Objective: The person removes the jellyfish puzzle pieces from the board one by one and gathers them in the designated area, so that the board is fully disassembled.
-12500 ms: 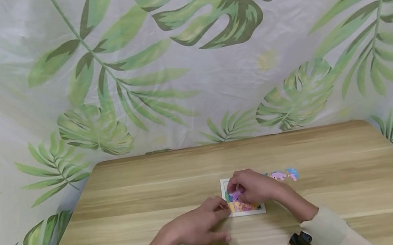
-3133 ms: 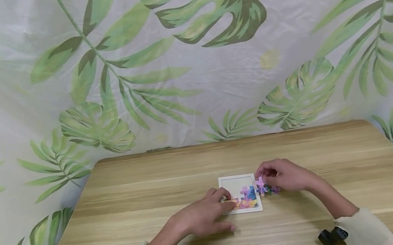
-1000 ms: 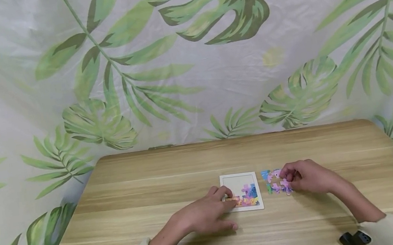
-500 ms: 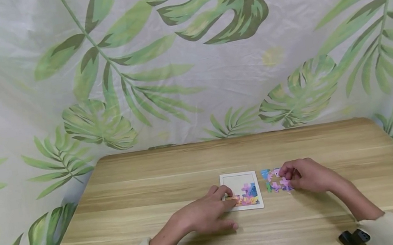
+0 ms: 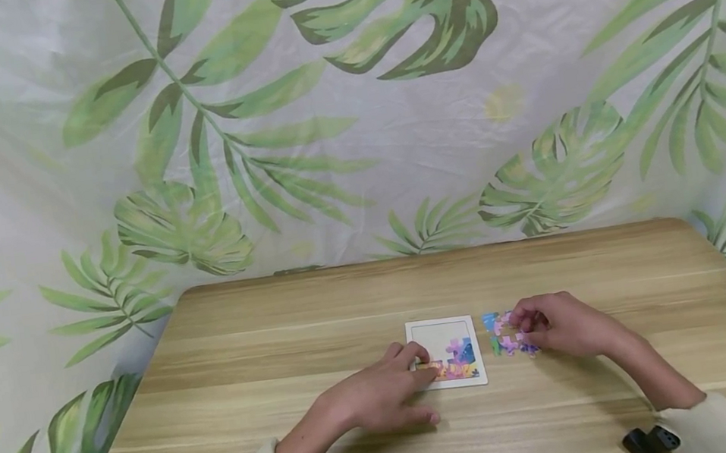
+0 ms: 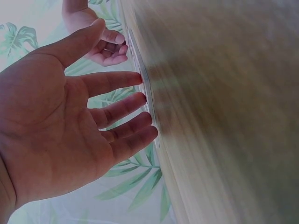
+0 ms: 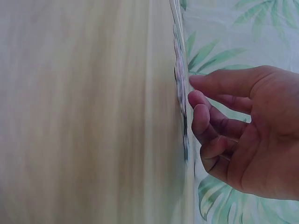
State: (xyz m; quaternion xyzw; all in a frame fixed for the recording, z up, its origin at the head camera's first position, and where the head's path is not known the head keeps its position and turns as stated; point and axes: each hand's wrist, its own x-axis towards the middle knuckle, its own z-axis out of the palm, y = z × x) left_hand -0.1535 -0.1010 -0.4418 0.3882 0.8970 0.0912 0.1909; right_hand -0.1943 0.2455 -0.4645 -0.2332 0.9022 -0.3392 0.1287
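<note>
A white-framed puzzle tray (image 5: 440,323) lies on the wooden table, its lower part filled with bright jigsaw pieces (image 5: 458,371) and its upper left bare. My left hand (image 5: 374,393) rests on the tray's left side, fingertips over the lower left pieces. In the left wrist view those fingers (image 6: 117,112) are extended and apart, tips at the tray's edge. Right of the tray lies a cluster of loose pink, purple, blue and green jigsaw pieces (image 5: 506,345). My right hand (image 5: 569,323) hovers over its right side, fingers (image 7: 202,116) loosely bent, with nothing visible between thumb and fingertips.
The wooden table (image 5: 294,327) extends around the tray, with a leaf-print cloth (image 5: 352,144) hanging behind its far edge. A black wrist device (image 5: 649,443) sits at the right sleeve.
Earlier my right hand was over the tray with a purple piece; then it moved right to the loose pieces. Purple and blue pieces now show in the tray's right side. My left hand stays put.
</note>
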